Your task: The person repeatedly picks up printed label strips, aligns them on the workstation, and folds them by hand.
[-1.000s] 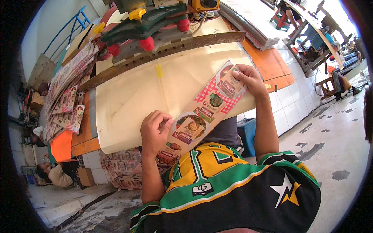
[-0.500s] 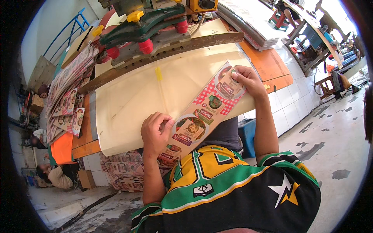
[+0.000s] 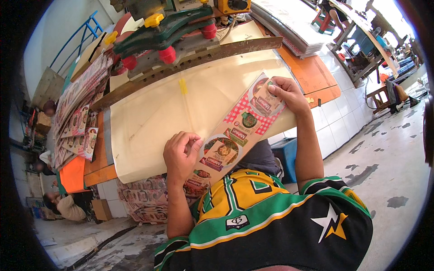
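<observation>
A long printed strip (image 3: 246,121) with food pictures and a red check pattern lies slanted across the near edge of the table, its lower end over my lap. My right hand (image 3: 291,94) is closed on its far right corner, thumb on top. My left hand (image 3: 182,153) is curled at the strip's left edge, thumb against the fingers; the edge seems pinched there, though the fingers partly hide it. Under both hands spreads a large cream sheet (image 3: 149,122) with a piece of yellow tape (image 3: 182,86) on it.
Beyond the sheet stands a green machine clamp (image 3: 167,34) with red feet above a metal bar (image 3: 190,63). Stacked printed sheets (image 3: 74,108) lie at the left, near an orange sheet (image 3: 72,174). A blue container (image 3: 285,156) stands right of my lap. People sit at the far left.
Both hands keep nearly the same place and hold on the strip. The view has shifted very slightly.
</observation>
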`<state>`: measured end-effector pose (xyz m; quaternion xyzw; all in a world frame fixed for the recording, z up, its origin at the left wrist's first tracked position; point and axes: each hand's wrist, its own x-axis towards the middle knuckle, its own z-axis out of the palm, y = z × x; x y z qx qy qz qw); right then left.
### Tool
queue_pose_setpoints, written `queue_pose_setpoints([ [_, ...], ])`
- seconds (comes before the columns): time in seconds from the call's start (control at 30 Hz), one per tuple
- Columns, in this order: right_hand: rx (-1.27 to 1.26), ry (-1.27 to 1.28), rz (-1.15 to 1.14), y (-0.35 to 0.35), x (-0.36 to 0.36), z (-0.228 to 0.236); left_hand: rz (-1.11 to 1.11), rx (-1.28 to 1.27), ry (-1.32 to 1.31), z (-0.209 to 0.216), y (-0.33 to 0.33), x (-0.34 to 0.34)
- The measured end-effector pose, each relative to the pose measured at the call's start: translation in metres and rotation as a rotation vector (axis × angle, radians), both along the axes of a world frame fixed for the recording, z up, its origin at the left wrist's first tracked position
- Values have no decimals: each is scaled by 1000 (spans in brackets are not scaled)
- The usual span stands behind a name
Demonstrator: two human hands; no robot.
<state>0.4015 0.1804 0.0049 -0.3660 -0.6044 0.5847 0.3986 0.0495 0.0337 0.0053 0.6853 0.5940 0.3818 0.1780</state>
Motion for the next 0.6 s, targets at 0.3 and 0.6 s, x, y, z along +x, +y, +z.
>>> queue_pose_setpoints([
  [0.3, 10, -45, -33, -5, -1, 6, -22, 32, 5, -3, -1, 1],
  [0.6, 28, -89, -23, -3, 1, 9, -23, 61, 6, -4, 0, 1],
])
